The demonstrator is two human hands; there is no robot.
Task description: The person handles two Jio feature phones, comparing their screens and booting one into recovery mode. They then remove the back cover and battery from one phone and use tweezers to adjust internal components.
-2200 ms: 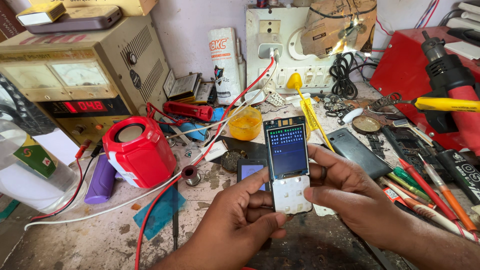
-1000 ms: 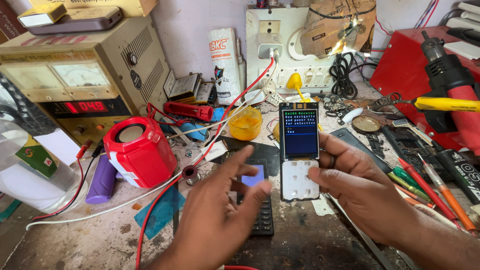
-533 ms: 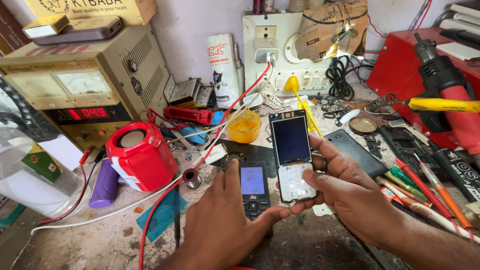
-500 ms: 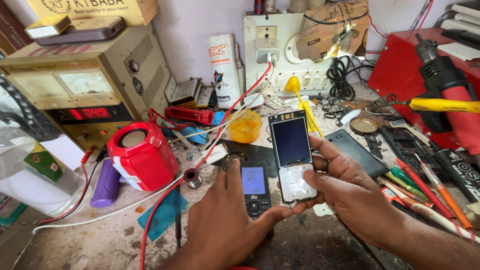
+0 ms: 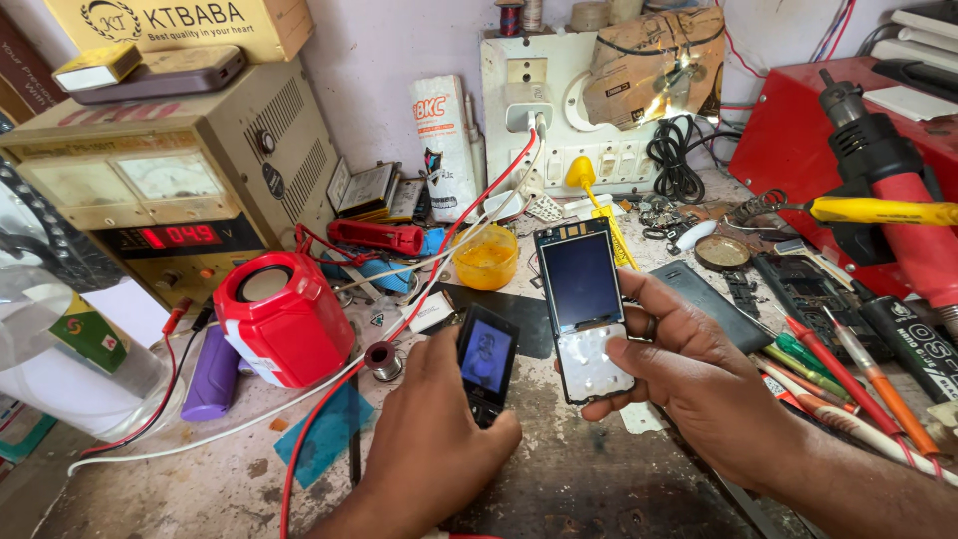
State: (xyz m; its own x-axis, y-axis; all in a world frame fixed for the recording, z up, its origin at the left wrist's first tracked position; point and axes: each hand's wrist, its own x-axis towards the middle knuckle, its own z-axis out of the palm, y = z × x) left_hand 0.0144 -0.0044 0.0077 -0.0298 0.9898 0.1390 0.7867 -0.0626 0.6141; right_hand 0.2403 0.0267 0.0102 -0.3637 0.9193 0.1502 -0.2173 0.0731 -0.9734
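Sitting at 9 o'clock on the tabletop (image 5: 599, 489) are a meter box (image 5: 170, 170) and a red speaker (image 5: 284, 317). Near centre, the left hand (image 5: 429, 449) grips a small black phone (image 5: 486, 363), its lit screen up and its long axis running 12 to 6, top leaning slightly to 1. Just beside it, the right hand (image 5: 699, 384) clasps a bare phone (image 5: 584, 309), its dark screen toward 12 and its white keypad toward 6. Screwdrivers (image 5: 848, 384) lie at 3 o'clock.
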